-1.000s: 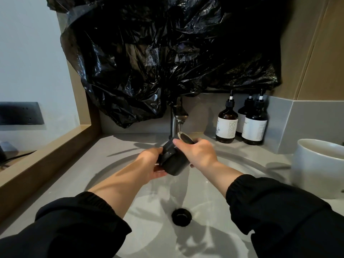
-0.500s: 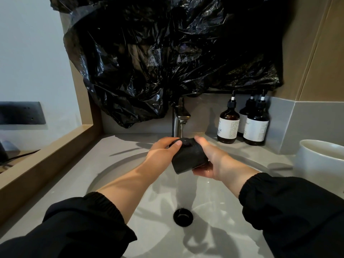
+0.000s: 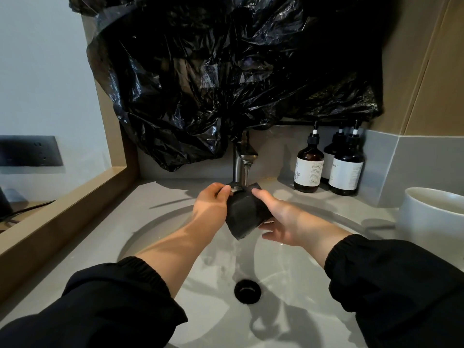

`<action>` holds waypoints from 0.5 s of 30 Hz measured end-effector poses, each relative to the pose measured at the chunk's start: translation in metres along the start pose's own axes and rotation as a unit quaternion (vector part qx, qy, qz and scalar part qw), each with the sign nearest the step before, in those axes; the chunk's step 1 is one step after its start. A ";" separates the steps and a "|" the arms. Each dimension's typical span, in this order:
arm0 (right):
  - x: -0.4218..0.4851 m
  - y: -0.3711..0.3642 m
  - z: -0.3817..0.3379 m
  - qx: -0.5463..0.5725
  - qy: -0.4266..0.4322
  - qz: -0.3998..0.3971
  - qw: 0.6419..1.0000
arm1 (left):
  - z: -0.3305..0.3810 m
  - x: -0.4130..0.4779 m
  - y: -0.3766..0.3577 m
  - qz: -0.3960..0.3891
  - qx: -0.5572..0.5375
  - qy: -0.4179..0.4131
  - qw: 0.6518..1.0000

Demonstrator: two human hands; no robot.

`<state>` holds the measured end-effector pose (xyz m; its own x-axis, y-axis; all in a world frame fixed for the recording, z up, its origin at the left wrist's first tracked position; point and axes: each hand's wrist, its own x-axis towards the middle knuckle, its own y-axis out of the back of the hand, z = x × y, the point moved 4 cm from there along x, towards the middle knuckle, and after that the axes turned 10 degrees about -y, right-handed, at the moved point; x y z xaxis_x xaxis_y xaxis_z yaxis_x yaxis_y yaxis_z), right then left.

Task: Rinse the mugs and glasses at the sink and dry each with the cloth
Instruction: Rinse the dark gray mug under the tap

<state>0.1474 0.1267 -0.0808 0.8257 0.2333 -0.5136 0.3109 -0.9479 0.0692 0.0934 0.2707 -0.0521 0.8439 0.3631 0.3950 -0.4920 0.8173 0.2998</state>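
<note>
**Rinsing a black mug (image 3: 247,217) under the tap (image 3: 244,156)**

Judged to be mid-rinse, with drying not yet begun. Held tilted in the running stream, above the sink (image 3: 155,229). Pinched at the rim by the left hand (image 3: 209,205), fingertips curled over the lip. Clasped from the other side by the right hand (image 3: 286,222), thumb along the wall, fingers underneath. Next, probably: turn to wet every face, tip out, then find a cloth, none visible here. Waiting on the counter at right, a white mug (image 3: 431,222).
</note>
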 end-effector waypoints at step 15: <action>-0.009 0.018 0.000 0.139 0.030 0.059 0.988 | -0.004 -0.002 -0.020 -0.079 -0.074 0.053 0.993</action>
<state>0.1456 0.1075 -0.0754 0.8772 0.1217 -0.4644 0.0764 -0.9904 -0.1152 0.1027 0.2554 -0.0626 0.9295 0.2644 0.2572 -0.3221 0.9216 0.2167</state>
